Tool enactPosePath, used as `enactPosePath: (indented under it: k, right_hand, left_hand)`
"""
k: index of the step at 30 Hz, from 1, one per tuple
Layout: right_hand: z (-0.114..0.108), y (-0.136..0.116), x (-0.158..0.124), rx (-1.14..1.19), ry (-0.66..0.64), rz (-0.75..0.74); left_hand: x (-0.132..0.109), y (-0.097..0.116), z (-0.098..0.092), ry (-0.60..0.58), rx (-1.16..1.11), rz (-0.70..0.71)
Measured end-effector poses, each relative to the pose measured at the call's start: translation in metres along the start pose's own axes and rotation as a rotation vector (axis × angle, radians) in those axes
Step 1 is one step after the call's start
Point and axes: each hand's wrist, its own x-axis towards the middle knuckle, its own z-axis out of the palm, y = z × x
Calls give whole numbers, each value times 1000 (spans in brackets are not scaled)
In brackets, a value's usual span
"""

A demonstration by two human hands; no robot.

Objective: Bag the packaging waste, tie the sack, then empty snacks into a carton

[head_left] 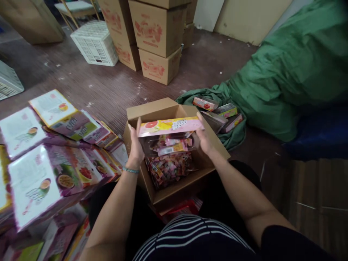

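Between my two hands is a printed candy display box (pixel 171 125), pink and yellow with a grapefruit picture, tilted over an open cardboard carton (pixel 174 192). My left hand (pixel 135 146) grips its left end and my right hand (pixel 203 137) its right end. A clear plastic part of the box faces me, and several small wrapped sticks (pixel 174 146) show there; whether they are inside it or dropping out I cannot tell. Lower in the carton lies a heap of small wrapped candies (pixel 171 168). The fingers on the box's far side are partly hidden.
Stacked fruit-printed boxes (pixel 35 188) stand at my left. A green cloth sack (pixel 233 139) with several display boxes (pixel 205 103) lies at the right. Behind are stacked brown cartons (pixel 159 34) and a white plastic crate (pixel 95 43) on the dark floor.
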Motion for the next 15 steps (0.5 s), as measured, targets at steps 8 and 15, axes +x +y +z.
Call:
enactPosePath:
  k: [8,15]
  right_hand:
    - [3,11,-3,-16,59,-148]
    - [3,2,-6,-47,88,-72]
  left_hand:
    - [3,8,-3,-15,-22,36]
    - [8,10,-2,8,61,80]
